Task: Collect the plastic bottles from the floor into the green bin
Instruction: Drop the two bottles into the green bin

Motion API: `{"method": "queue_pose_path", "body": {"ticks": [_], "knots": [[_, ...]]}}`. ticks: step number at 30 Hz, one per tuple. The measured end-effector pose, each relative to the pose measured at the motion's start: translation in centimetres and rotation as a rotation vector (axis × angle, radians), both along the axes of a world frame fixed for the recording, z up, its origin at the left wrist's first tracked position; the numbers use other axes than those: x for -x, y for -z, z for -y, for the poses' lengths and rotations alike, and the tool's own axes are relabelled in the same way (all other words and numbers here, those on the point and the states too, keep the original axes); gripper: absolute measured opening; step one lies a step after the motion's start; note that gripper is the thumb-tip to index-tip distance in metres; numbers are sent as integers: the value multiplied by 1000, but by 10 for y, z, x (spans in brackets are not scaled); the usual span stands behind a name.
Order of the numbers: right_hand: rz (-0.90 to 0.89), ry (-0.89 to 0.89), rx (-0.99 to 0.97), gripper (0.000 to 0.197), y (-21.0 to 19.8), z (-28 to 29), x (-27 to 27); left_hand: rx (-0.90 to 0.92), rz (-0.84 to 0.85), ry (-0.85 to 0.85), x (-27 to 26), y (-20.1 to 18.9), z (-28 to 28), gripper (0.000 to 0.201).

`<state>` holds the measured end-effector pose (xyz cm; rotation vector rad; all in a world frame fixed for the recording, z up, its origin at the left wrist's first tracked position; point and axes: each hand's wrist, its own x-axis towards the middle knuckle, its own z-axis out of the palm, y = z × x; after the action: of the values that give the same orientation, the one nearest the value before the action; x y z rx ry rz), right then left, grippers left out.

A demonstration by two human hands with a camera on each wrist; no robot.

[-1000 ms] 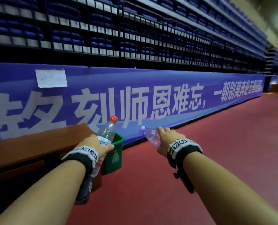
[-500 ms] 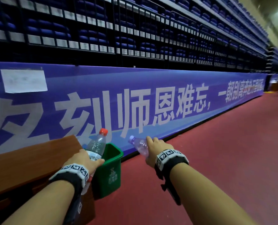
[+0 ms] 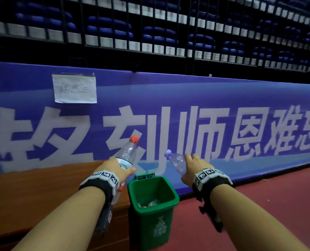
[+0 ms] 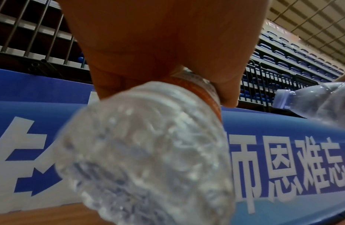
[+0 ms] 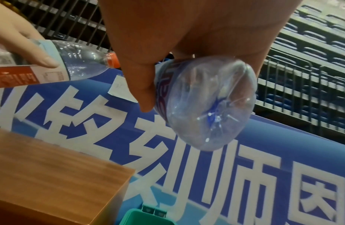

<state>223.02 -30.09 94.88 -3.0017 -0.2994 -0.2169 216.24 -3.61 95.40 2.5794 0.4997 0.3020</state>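
My left hand (image 3: 114, 169) grips a clear bottle with an orange-red cap (image 3: 128, 153), tilted cap-up, left of and above the green bin (image 3: 166, 211). Its ribbed base (image 4: 148, 152) fills the left wrist view. My right hand (image 3: 194, 169) holds a smaller clear bottle with a pale purple cap (image 3: 177, 161), cap pointing up-left, just right of the bin's mouth. That bottle's round base (image 5: 210, 109) faces the right wrist camera. The bin stands open on the red floor with some litter at its bottom; its rim (image 5: 148, 213) shows low in the right wrist view.
A wooden bench or box (image 3: 32, 196) sits against the bin's left side. A long blue banner (image 3: 223, 127) with white characters runs along the wall behind, with railings and blue seats above. Red floor (image 3: 277, 205) stretches to the right.
I have come closer to the bin and now look down into it. Both hands with their bottles have moved from one side of it to either side of its mouth.
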Motion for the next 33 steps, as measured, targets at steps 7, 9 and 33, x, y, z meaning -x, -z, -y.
{"method": "queue_pose_path", "body": {"ticks": [7, 9, 33], "knots": [[-18, -14, -5, 67, 32, -77, -170, 48, -11, -77, -178, 37, -75, 78], [-11, 15, -16, 68, 28, -92, -221, 95, -21, -77, -236, 41, -93, 82], [-326, -161, 61, 70, 177, -163, -659, 89, -423, -76, -683, 163, -125, 79]]}}
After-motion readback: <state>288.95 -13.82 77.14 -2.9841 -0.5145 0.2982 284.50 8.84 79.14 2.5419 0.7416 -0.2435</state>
